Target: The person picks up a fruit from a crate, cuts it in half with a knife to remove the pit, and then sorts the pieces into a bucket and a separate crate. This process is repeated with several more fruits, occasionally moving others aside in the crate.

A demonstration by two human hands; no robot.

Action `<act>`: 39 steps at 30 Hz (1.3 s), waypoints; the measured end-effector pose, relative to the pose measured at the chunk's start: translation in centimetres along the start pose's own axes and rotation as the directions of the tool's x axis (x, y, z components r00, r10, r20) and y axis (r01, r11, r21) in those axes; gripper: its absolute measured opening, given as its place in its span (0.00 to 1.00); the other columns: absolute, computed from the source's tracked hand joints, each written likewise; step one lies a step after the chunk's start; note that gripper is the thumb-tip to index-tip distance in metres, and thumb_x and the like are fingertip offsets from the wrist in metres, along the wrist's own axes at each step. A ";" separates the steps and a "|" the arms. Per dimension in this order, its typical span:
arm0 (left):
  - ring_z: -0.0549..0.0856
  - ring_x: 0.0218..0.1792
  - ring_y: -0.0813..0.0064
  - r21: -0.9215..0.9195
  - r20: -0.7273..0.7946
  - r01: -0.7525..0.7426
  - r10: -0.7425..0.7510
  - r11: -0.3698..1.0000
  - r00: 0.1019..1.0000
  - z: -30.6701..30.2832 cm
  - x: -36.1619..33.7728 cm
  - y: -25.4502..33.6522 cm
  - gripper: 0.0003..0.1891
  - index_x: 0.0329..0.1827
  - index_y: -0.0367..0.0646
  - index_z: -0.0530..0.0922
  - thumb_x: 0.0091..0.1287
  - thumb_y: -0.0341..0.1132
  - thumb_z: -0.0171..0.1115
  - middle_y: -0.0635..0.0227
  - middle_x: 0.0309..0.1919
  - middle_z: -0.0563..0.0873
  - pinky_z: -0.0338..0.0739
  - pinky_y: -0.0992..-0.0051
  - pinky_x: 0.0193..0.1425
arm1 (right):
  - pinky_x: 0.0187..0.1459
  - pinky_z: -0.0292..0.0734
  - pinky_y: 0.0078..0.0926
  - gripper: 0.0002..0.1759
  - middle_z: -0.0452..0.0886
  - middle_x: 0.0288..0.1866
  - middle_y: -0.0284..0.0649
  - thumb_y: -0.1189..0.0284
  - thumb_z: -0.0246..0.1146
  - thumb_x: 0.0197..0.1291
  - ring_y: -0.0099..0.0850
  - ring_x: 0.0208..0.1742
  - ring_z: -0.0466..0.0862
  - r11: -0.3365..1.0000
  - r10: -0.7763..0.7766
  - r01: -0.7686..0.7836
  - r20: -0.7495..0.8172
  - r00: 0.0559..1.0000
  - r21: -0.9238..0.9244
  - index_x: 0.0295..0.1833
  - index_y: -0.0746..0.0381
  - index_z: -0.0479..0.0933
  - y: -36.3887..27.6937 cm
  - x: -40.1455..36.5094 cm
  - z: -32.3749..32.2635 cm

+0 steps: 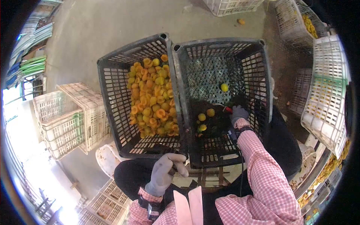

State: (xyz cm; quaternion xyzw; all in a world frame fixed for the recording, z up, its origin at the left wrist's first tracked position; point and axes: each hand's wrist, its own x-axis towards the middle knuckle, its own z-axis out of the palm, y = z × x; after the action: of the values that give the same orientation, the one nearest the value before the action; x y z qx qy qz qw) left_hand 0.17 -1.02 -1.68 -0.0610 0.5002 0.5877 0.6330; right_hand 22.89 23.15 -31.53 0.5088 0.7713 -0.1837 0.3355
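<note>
My left hand (165, 173), in a grey glove, hangs over my lap at the front edge of the left black crate (137, 154). Its fingers are bent but apart, with nothing visible between them. Halved and whole orange-yellow apricots (152, 99) are heaped in that crate. My right hand (239, 114), also gloved, is inside the right black crate (225, 161). It is closed on a red-handled tool (228, 109) whose thin metal end points left. Just left of it lie a few apricots (210, 112), and a yellow one (224, 87) sits farther back.
White crates (60, 120) stand at the left, with another (234, 5) at the back. Stacked crates (325, 93) line the right side, some holding yellow fruit (309, 26). One loose fruit (241, 21) lies on the floor. A dark cable (242, 168) hangs from my right wrist.
</note>
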 end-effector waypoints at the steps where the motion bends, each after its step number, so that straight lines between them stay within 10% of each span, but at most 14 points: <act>1: 0.83 0.37 0.70 0.030 0.047 0.026 -0.027 0.999 0.999 -0.1 0.2 0.0 0.23 0.55 0.30 0.72 0.75 0.46 0.45 0.60 0.32 0.84 0.76 0.72 0.46 | 0.49 0.80 0.42 0.19 0.81 0.49 0.46 0.60 0.65 0.54 0.43 0.50 0.83 0.999 -0.007 0.008 0.031 0.999 -0.050 0.49 0.57 0.79 0.2 0.8 0.7; 7: 0.85 0.40 0.62 0.107 0.093 0.052 -0.062 0.993 0.994 -0.2 1.0 -0.5 0.29 0.60 0.27 0.68 0.69 0.48 0.56 0.53 0.36 0.84 0.79 0.66 0.47 | 0.50 0.77 0.44 0.22 0.82 0.51 0.48 0.59 0.67 0.52 0.48 0.48 0.82 0.926 -0.167 0.017 0.368 0.915 0.377 0.52 0.56 0.80 2.1 1.5 3.7; 9: 0.79 0.55 0.67 0.148 0.161 -0.128 0.104 0.981 0.982 -0.3 1.6 -1.2 0.28 0.69 0.33 0.61 0.71 0.39 0.56 0.55 0.52 0.81 0.69 0.66 0.64 | 0.50 0.76 0.43 0.23 0.82 0.52 0.44 0.59 0.69 0.53 0.43 0.48 0.83 0.271 -0.667 0.246 -0.003 0.745 0.931 0.51 0.58 0.79 3.5 -2.9 1.8; 10: 0.79 0.55 0.67 0.147 0.178 -0.150 0.123 0.978 0.976 0.0 1.8 -1.3 0.28 0.69 0.33 0.61 0.71 0.39 0.56 0.55 0.52 0.81 0.69 0.66 0.64 | 0.51 0.76 0.39 0.21 0.81 0.51 0.39 0.61 0.68 0.56 0.34 0.49 0.82 0.074 -0.480 -0.444 0.422 0.769 0.893 0.53 0.59 0.77 0.0 -5.1 -1.9; 14: 0.66 0.70 0.63 0.439 0.212 -0.409 0.350 0.800 0.912 1.2 1.5 -2.0 0.39 0.74 0.32 0.53 0.66 0.39 0.64 0.52 0.68 0.66 0.54 0.63 0.74 | 0.50 0.76 0.24 0.21 0.82 0.46 0.36 0.66 0.67 0.59 0.25 0.44 0.81 -0.155 -0.662 -0.322 0.144 0.736 0.934 0.54 0.63 0.74 -6.0 -13.9 -10.5; 17: 0.71 0.66 0.66 0.717 0.234 -0.530 0.560 0.453 0.795 1.9 1.2 -2.9 0.37 0.73 0.35 0.55 0.66 0.38 0.63 0.55 0.65 0.70 0.62 0.66 0.70 | 0.45 0.77 0.24 0.16 0.82 0.42 0.33 0.70 0.66 0.60 0.22 0.42 0.81 0.051 -0.699 0.047 0.002 0.715 0.998 0.52 0.65 0.74 -8.7 -22.0 -14.5; 18: 0.71 0.66 0.66 0.712 0.242 -0.550 0.583 0.436 0.776 2.8 0.4 -2.9 0.37 0.73 0.35 0.55 0.66 0.38 0.63 0.55 0.65 0.70 0.62 0.66 0.70 | 0.44 0.76 0.25 0.18 0.82 0.42 0.34 0.68 0.66 0.61 0.23 0.41 0.80 0.228 -0.677 0.477 -0.214 0.704 0.849 0.52 0.65 0.74 -9.0 -23.7 -13.3; 20: 0.81 0.49 0.73 0.380 0.057 -0.507 0.527 0.774 0.848 4.7 -1.2 -2.8 0.29 0.70 0.36 0.60 0.69 0.34 0.59 0.59 0.52 0.79 0.75 0.72 0.55 | 0.44 0.76 0.27 0.19 0.82 0.45 0.36 0.68 0.65 0.61 0.23 0.44 0.80 0.542 -0.752 0.795 -0.264 0.604 0.272 0.54 0.65 0.74 -9.5 -29.5 -16.5; 24: 0.72 0.20 0.83 0.012 0.047 -0.327 0.326 0.945 0.944 6.5 -5.5 -2.8 0.17 0.60 0.36 0.71 0.71 0.30 0.56 0.72 0.23 0.77 0.73 0.81 0.34 | 0.47 0.76 0.27 0.18 0.82 0.48 0.36 0.68 0.64 0.63 0.23 0.47 0.80 0.571 -0.648 0.626 -0.176 0.741 0.532 0.53 0.65 0.74 -8.6 -34.9 -12.7; 27: 0.71 0.18 0.83 -0.061 0.111 -0.390 0.395 0.919 0.912 6.3 -8.1 -2.7 0.15 0.59 0.37 0.73 0.71 0.33 0.55 0.75 0.20 0.74 0.73 0.79 0.31 | 0.40 0.78 0.27 0.18 0.85 0.40 0.36 0.65 0.66 0.62 0.24 0.40 0.83 0.097 -0.750 0.328 -0.148 0.645 0.940 0.52 0.64 0.76 -7.5 -37.0 -10.8; 30: 0.67 0.17 0.84 -0.109 0.117 -0.480 0.490 0.871 0.864 8.2 -10.3 -2.9 0.17 0.58 0.37 0.73 0.70 0.37 0.56 0.76 0.19 0.70 0.71 0.78 0.28 | 0.39 0.77 0.21 0.16 0.85 0.39 0.37 0.68 0.66 0.61 0.26 0.36 0.84 0.245 -0.709 0.256 -0.007 0.705 0.935 0.51 0.64 0.77 -6.9 -40.0 -12.5; 34: 0.65 0.16 0.85 -0.167 -0.066 -0.490 0.486 0.855 0.871 9.2 -12.2 -2.4 0.20 0.60 0.39 0.73 0.72 0.43 0.53 0.79 0.18 0.70 0.64 0.81 0.23 | 0.34 0.76 0.19 0.13 0.84 0.36 0.38 0.66 0.62 0.64 0.26 0.33 0.83 0.331 -0.650 0.668 -0.352 0.673 0.666 0.47 0.64 0.77 -6.7 -42.1 -14.6; 36: 0.62 0.13 0.87 -0.317 0.167 -0.505 0.572 0.803 0.803 7.9 -12.4 -1.6 0.21 0.61 0.41 0.73 0.75 0.45 0.48 0.81 0.17 0.67 0.58 0.83 0.19 | 0.30 0.75 0.20 0.15 0.82 0.32 0.39 0.62 0.56 0.68 0.27 0.31 0.83 -0.177 -0.727 0.074 -0.181 0.662 0.981 0.46 0.64 0.76 -5.9 -41.9 -14.4; 39: 0.56 0.11 0.89 -0.417 0.292 -0.583 0.710 0.698 0.641 7.8 -13.6 0.7 0.19 0.61 0.41 0.73 0.77 0.43 0.42 0.81 0.16 0.63 0.52 0.83 0.16 | 0.23 0.69 0.14 0.25 0.82 0.40 0.45 0.52 0.44 0.73 0.23 0.25 0.76 -0.366 -0.762 -0.494 0.050 0.646 0.789 0.51 0.64 0.73 -3.8 -40.6 -12.8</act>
State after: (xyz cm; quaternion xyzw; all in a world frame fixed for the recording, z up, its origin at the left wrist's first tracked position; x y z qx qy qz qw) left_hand 6.62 -4.95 12.09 0.1653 0.2449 0.8397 0.4557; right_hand 25.63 2.76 5.89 0.2816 0.1197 -0.9520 -0.0064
